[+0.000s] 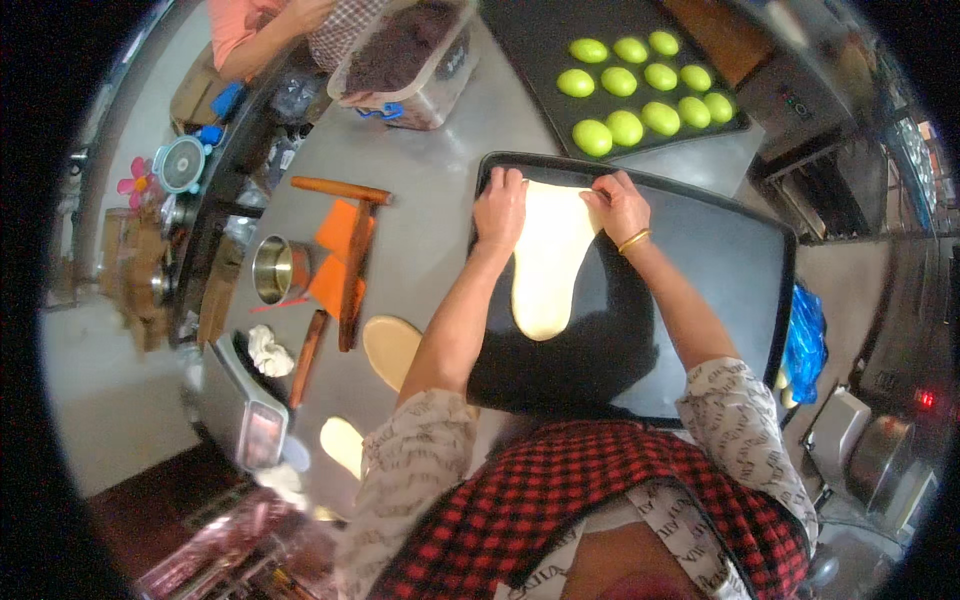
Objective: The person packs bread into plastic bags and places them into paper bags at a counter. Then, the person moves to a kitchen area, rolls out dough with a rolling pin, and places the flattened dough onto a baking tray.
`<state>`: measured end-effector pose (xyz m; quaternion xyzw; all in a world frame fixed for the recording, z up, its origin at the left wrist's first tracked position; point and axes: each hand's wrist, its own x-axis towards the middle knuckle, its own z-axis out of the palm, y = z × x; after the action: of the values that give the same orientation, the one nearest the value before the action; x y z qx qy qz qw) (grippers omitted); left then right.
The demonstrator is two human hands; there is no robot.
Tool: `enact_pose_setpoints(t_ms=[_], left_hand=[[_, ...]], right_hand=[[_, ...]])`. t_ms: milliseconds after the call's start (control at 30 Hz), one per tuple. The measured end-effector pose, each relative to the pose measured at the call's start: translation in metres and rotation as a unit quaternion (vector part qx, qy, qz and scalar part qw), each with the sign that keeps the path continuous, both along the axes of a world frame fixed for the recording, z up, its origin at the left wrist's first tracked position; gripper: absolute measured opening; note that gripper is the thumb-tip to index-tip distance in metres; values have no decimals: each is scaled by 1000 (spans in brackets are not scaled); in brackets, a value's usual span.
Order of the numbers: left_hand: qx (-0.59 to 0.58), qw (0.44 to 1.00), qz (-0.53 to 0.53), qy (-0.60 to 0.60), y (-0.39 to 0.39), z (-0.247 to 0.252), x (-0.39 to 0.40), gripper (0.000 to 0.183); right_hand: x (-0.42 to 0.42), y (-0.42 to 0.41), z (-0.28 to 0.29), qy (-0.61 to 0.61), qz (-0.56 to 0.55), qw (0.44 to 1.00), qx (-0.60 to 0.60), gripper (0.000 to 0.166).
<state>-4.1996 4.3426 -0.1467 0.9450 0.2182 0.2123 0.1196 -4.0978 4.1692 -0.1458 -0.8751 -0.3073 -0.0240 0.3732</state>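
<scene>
A long, flattened piece of pale dough (546, 255) lies on a black baking tray (712, 300), wide at its far end and rounded at its near end. My left hand (500, 212) grips its far left corner. At the far right corner, my right hand (621, 208) pinches the dough edge between thumb and fingers; a gold bangle circles that wrist. The fingertips of both hands are partly hidden from above. Left of the tray, another flat dough oval (391, 349) rests on the metal table, partly covered by my left forearm. A further dough piece (341, 444) lies nearer me.
Green dough balls (619, 81) sit on a second black tray (540, 45) beyond. A plastic tub of dark filling (405, 52) stands far left, near another person's arm (262, 45). Wooden rolling pins (356, 277), orange scrapers (337, 289), a metal cup (279, 270) and a scale (259, 420) occupy the left.
</scene>
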Motion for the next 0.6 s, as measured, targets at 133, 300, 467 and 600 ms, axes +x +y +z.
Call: enact_pose_setpoints(t_ms=[133, 300, 467, 600], left_hand=[[130, 990, -34, -45, 8, -8, 2, 21], [172, 976, -91, 99, -1, 15, -4, 21], [38, 996, -49, 63, -5, 12, -13, 27], [34, 997, 36, 61, -2, 10, 0, 28]], right_hand=[[3, 1, 6, -5, -35, 994, -108, 23], [2, -4, 4, -22, -76, 986, -144, 26], [5, -1, 3, 8, -72, 986, -149, 28], [5, 1, -1, 14, -55, 990, -131, 23]])
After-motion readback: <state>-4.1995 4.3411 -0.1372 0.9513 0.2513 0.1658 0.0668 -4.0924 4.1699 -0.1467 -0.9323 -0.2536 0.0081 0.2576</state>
